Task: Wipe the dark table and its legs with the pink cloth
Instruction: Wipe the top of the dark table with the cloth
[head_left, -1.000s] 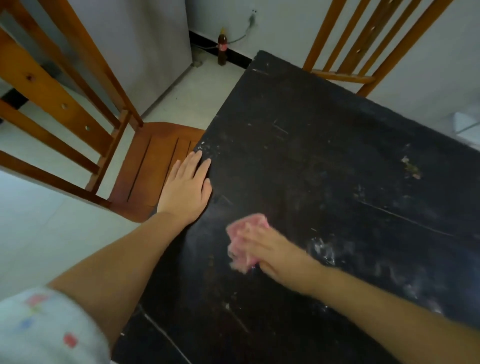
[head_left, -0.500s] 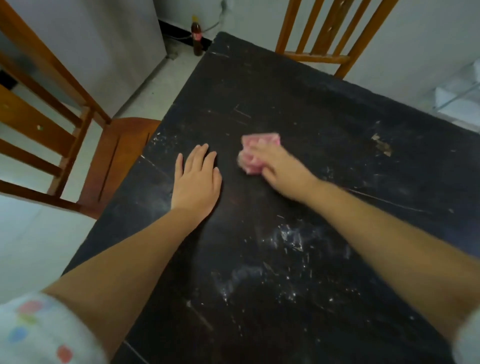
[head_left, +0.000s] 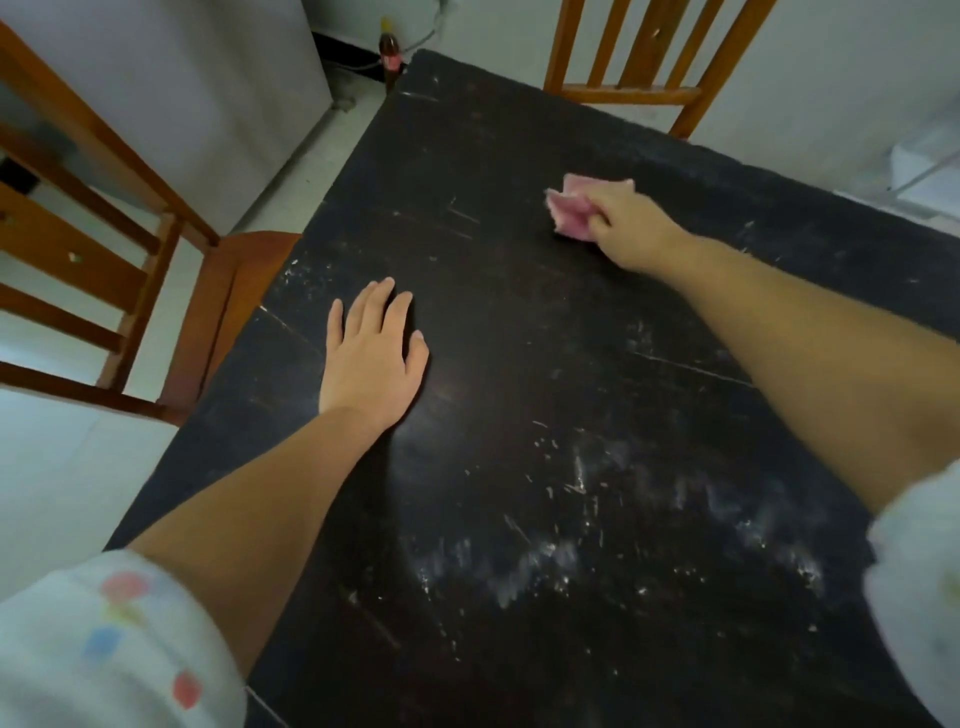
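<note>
The dark table (head_left: 519, 322) fills most of the view, its top scratched and streaked with whitish smears near me. My right hand (head_left: 631, 223) reaches far across it and presses the bunched pink cloth (head_left: 571, 208) onto the surface toward the far side. My left hand (head_left: 375, 358) lies flat on the tabletop near the left edge, fingers spread, holding nothing. The table legs are hidden below the top.
A wooden chair (head_left: 156, 291) stands against the table's left edge, its seat tucked partly under. A second wooden chair (head_left: 634, 78) sits at the far edge. A dark bottle (head_left: 390, 54) stands on the floor by the far corner, beside a white cabinet (head_left: 208, 93).
My right hand has swept the pink cloth away from me and to the right across the tabletop. My left hand has moved inward from the left edge and stays flat.
</note>
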